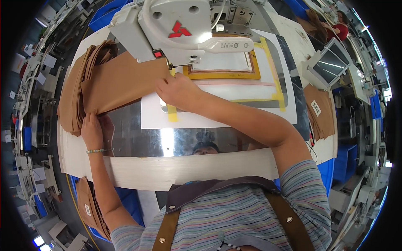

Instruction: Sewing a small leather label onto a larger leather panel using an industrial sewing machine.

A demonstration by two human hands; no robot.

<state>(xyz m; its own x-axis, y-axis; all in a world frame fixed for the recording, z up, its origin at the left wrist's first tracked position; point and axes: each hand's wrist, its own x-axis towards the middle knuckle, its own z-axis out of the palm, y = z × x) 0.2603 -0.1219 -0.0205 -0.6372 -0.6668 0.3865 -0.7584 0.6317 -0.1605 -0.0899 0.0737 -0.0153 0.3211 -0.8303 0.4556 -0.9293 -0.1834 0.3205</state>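
A flat brown fabric piece [121, 83] stretches from the stack at the left to the white sewing machine head [176, 29]. My right hand [179, 90] pinches its right end, just below the machine head. At the lower left corner, my left hand [92, 127] has its fingers closed on the edge of the fabric, beside the stack. The folded stack of brown fabric pieces [71, 92] lies partly under the held piece. Under my right forearm is a white template sheet [153, 115] with yellow tape, and a yellow-edged frame [222, 76] sits behind my right hand.
A shiny metal plate [134, 140] covers the table before me, with a pale table edge [176, 169] nearer. At the right are a tilted screen [331, 62] and more brown pieces [320, 115]. Blue bins [345, 161] stand below. Another person [337, 29] works at the far right.
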